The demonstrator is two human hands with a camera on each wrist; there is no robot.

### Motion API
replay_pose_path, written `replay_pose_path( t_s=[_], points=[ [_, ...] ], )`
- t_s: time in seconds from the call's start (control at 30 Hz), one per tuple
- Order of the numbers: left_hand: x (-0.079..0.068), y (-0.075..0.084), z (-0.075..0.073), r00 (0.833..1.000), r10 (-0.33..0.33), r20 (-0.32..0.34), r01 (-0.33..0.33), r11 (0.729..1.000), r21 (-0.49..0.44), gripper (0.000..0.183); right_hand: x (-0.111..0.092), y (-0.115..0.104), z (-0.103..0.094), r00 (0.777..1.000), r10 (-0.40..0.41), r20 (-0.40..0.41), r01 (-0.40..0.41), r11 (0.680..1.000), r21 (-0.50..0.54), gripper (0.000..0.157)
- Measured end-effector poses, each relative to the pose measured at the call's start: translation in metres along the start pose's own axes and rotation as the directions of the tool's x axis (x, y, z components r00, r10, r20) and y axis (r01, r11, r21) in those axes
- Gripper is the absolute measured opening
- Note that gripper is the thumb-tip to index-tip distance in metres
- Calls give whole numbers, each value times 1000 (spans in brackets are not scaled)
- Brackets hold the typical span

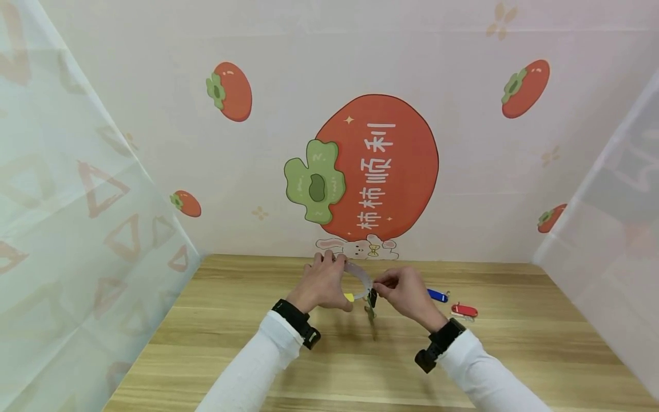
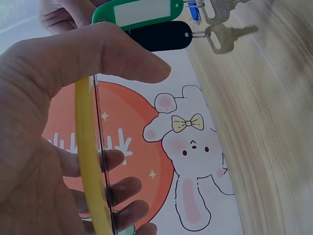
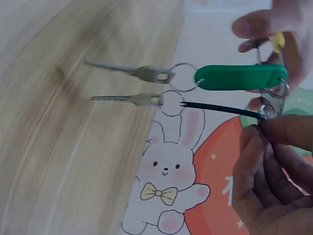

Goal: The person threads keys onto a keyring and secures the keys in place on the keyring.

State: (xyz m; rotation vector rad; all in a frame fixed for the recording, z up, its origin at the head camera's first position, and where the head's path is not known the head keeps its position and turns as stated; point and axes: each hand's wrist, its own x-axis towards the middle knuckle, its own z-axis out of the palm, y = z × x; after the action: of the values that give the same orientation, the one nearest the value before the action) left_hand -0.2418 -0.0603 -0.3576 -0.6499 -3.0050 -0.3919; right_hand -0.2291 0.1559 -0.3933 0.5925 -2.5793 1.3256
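The left hand (image 1: pixel 324 281) holds a round, translucent plastic band (image 1: pixel 363 274) with a yellow part (image 1: pixel 350 297), fingers and thumb curled about it, just above the table (image 1: pixel 231 355) near its back edge. The right hand (image 1: pixel 409 292) sits beside the band's right side; its grip is a pinch of thumb and fingers on the upper end of a flat black plastic key tag (image 2: pixel 164 35), where small metal parts partly disappear between the fingertips.

Just beside the black tag hangs a green plastic key tag (image 3: pixel 239 77) with a white label window; any writing on the window cannot be made out. Each of these two tags carries a silver-coloured metal key on a split ring at its lower end.

To the right, a blue plastic key tag (image 1: pixel 437 295), partly hidden by the right hand, and a red plastic key tag (image 1: pixel 465 310) with a metal key beside it lie on the table. Behind, a pale printed backdrop (image 1: pixel 309 57) shows a large orange-red persimmon bearing white characters, 柿柿顺利, turned sideways, above a white cartoon rabbit.
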Motion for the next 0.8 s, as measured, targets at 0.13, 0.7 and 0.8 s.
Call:
replay_pose_path(
  t_s=[0.13, 0.7, 0.8],
  points=[
    [0, 0, 0, 1000, -8, -4, 8, 1000, -2, 91, -1, -4, 6, 990, -110, -92, 100, 989, -111, 10],
    [1, 0, -1, 998, -58, -2, 57, 995, -83, 85, -5, -8, 22, 875, -458, -155, 310, 778, -547, 12],
    [1, -1, -1, 998, -60, -16, 58, 994, -93, 85, -5, -8, 22, 884, -432, -178, 291, 807, -514, 11]
  ],
)
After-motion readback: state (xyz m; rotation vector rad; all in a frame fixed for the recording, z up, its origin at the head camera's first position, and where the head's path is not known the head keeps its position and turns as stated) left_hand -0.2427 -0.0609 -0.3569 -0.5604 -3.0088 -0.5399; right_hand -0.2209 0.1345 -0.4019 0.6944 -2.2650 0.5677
